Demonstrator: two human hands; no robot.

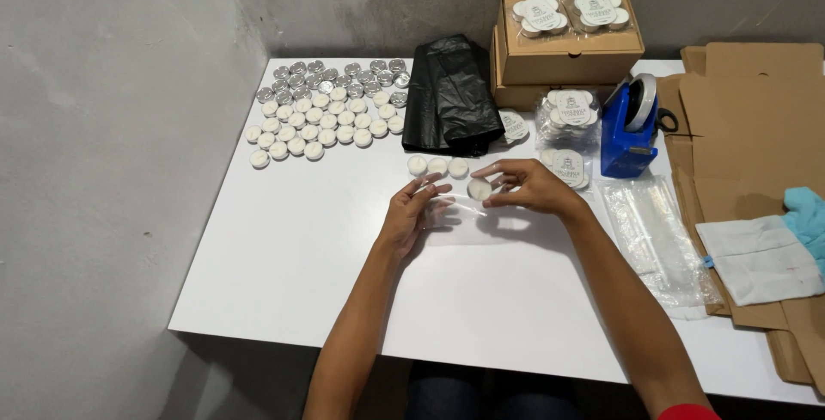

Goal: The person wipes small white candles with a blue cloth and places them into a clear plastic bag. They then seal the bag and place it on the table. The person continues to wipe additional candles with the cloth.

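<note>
Spanning corner between grey walls: white table, cardboard boxes at back.

Left hand, right hand close together

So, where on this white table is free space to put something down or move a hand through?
Free: the wide front-left area of the table, between the tealight cluster and the left hand; also the near edge between both forearms. Crowded: the right side, with tape dispenser, plastic sleeves, cardboard, and the boxes behind.
</note>
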